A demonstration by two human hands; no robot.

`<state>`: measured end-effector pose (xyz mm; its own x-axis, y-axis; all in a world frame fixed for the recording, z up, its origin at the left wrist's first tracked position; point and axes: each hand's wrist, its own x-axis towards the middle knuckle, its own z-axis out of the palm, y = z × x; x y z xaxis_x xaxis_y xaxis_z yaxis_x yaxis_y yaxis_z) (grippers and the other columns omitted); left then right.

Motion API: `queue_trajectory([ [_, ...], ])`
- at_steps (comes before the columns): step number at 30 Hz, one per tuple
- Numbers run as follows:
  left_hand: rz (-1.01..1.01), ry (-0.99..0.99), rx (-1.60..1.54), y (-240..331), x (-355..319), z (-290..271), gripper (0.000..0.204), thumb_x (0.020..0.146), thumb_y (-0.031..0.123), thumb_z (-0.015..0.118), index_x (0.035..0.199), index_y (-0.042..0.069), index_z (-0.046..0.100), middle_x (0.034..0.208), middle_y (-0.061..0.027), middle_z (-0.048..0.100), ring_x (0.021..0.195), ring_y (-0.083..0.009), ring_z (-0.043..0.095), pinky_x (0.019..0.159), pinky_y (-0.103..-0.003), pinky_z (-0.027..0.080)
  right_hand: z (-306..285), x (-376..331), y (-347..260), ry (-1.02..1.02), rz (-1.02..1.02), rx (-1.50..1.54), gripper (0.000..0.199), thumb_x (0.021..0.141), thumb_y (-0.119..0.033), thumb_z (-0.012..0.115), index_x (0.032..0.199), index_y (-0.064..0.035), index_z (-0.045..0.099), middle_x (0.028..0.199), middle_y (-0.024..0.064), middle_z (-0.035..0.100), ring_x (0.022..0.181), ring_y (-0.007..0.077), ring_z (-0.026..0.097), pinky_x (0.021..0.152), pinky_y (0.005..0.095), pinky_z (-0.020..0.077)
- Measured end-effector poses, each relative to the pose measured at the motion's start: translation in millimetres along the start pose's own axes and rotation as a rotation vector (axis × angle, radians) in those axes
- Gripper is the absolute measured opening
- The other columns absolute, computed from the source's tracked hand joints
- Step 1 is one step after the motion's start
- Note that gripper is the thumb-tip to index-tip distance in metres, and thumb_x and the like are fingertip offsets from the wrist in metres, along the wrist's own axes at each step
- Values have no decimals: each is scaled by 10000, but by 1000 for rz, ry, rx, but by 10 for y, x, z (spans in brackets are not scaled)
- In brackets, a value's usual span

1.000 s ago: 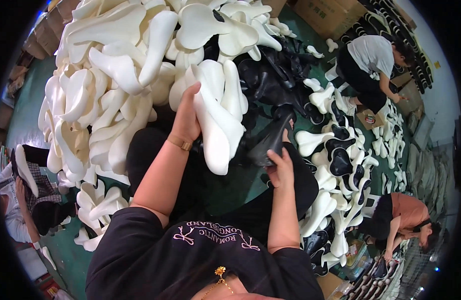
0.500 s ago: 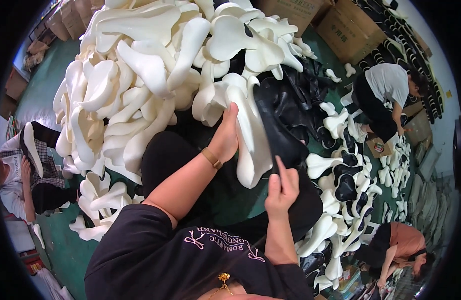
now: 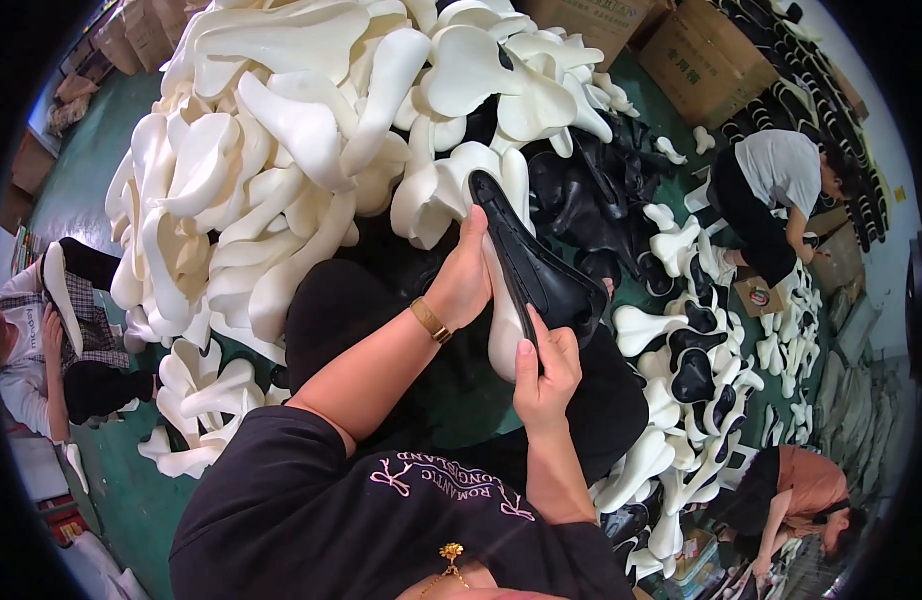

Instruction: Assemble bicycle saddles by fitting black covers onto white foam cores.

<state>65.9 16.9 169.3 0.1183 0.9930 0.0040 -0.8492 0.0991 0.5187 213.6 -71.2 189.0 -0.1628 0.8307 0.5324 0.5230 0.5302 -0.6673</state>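
a great heap of cream-white foam saddle pads (image 3: pixel 311 130) filled the floor from nine o'clock round to one o'clock of the person's lap, with a smaller scatter of black covers (image 3: pixel 591 195) at two o'clock and mixed finished pieces (image 3: pixel 696 370) at three to four o'clock. the black saddle cover (image 3: pixel 536 265) lay over a white foam pad (image 3: pixel 503 335) at the centre, just above the lap, its narrow nose pointing toward eleven o'clock. the left hand (image 3: pixel 463 285) was closed round the pad's left edge from ten o'clock, fingers curled under and thumb on top — the gold bracelet (image 3: pixel 431 320) sat just below it. the right hand (image 3: pixel 546 375) gripped the wide rear end from six o'clock, thumb pressed flat on the black skin. judging from this, the cover would seat best if the left hand held the foam steady while the right smoothed the skin outward — evenly, without bunching at the rim.
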Motion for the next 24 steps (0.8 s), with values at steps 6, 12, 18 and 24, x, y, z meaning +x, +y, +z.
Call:
queue_trajectory([
  [6,-79,-15,-36,-67,-38,66,623,983,534,307,1358,42,379,1290,-96,521,1173,-211,511,1016,-363,398,43,39,38,43,-68,-97,332,799,-112,646,1114,-10,664,697,66,472,611,210,483,568,300,422],
  [12,-195,-15,-19,-256,-150,-49,532,975,483,408,1272,47,478,1194,-96,596,1081,-219,583,972,-354,444,165,128,15,23,-136,-211,360,811,-267,666,1075,-22,675,695,54,467,634,229,515,548,331,435],
  [18,-222,6,3,-279,-179,16,387,975,337,462,1217,41,522,1135,-85,622,1004,-205,613,914,-342,475,151,91,-33,29,-103,-195,367,817,-288,662,1057,-11,678,665,58,470,608,215,506,530,309,421],
  [24,-270,61,11,-237,-210,-39,329,871,192,509,1140,11,566,1052,-102,646,942,-236,624,881,-348,487,189,53,-27,7,-97,-170,396,806,-302,671,1079,-15,668,711,64,477,636,223,510,552,314,429],
])
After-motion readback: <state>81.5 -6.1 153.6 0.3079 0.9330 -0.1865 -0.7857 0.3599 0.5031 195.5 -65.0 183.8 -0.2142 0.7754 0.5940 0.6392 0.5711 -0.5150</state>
